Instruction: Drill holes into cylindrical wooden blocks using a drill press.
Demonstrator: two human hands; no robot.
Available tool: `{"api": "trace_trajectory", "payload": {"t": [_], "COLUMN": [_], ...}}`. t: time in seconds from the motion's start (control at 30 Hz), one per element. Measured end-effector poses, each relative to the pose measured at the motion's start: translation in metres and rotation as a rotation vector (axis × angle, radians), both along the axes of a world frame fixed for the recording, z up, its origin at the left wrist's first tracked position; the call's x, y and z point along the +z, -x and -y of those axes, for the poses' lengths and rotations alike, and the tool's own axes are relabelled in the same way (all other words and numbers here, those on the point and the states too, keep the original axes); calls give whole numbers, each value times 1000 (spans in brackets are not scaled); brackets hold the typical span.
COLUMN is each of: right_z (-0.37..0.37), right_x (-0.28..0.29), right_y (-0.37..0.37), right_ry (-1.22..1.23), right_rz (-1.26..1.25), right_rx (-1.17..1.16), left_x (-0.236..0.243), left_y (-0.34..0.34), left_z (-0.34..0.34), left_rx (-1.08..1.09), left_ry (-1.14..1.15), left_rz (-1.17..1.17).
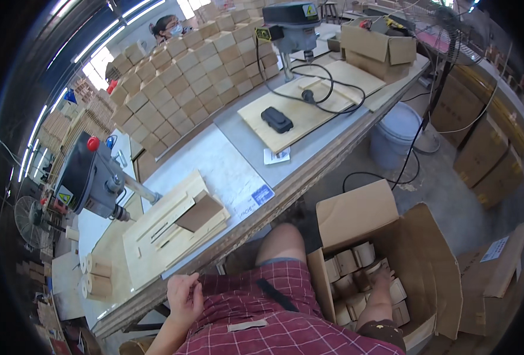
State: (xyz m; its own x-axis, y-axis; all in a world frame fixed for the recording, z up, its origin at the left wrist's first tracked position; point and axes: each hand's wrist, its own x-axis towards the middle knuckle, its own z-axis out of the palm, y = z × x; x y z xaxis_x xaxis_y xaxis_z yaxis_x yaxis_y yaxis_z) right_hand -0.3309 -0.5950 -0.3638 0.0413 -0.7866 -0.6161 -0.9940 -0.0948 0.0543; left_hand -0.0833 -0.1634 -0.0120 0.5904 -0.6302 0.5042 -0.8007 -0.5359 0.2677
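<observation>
My right hand (383,277) is down inside an open cardboard box (431,260) at my right, its fingers around one of the wooden blocks. Several pale and brown wooden blocks (346,284) with rounded ends fill the box around it. By the table's near edge, my left hand (185,296) is raised with its fingers curled in, and nothing shows in it. Beyond that hand a wooden jig (173,228) with slots and an upright block lies on the table. The drill press (93,177) with a red knob stands over the jig's left side.
Rounded wooden pieces (98,277) stand at the table's left end. Stacked wooden blocks (185,83) form a wall behind, with a masked person (167,29) beyond. A second drill press (294,26), a black cable, a plywood board (309,112) and a white bucket (395,133) are farther right.
</observation>
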Motion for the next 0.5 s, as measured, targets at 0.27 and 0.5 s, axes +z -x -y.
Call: {"api": "trace_trajectory", "payload": {"t": [0.27,0.5], "right_z": [-14,-11], "right_x": [45,201], "right_y": [-14,-43], "right_ry": [260,362], "right_rz": [63,830], "right_rx": [149,238], "left_x": [-4,8], "left_y": [3,-6], "left_z": [1,30], "left_rx": [-45,-256], "left_ry": [45,123], "left_rz": [-17,-74]}}
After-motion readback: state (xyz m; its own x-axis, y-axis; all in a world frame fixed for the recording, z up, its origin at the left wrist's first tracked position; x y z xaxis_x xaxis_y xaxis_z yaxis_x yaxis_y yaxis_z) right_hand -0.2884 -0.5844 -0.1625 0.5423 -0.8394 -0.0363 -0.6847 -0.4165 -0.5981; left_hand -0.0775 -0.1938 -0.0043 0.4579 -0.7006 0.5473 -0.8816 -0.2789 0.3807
